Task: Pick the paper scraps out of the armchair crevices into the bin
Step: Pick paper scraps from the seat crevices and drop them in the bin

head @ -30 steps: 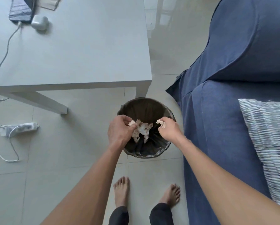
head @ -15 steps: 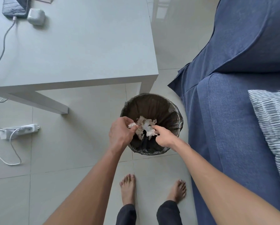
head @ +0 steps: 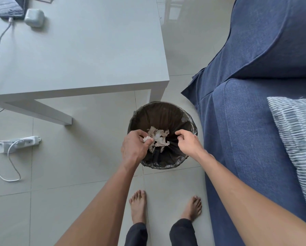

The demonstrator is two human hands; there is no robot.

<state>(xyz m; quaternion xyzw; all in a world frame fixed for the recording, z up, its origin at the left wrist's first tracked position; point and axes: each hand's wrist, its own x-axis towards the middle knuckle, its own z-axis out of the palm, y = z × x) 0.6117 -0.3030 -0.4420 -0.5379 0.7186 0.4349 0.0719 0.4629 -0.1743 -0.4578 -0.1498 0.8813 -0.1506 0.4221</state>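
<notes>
Both hands over the bin [head: 187, 119]. Left hand [head: 134, 148] pinched narrow on a paper scrap [head: 147, 139] between thumb and fingertips, just above the liner. Right hand [head: 188, 144] loosely curled, fingers slack and holding nothing. Crumpled paper scraps [head: 158, 137] lying inside the bin, between the two sets of fingertips and below them. Armchair [head: 246, 121] just right of right hand.

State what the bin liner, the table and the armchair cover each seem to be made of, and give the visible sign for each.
Bin liner: thin dark plastic film, from its glossy, crinkled folds over the rim.
Table: probably painted or laminated board; smooth, matt, pale grey, with sharp square edges.
Armchair cover: woven blue fabric, with a fine weave, seams and soft folds.
</notes>
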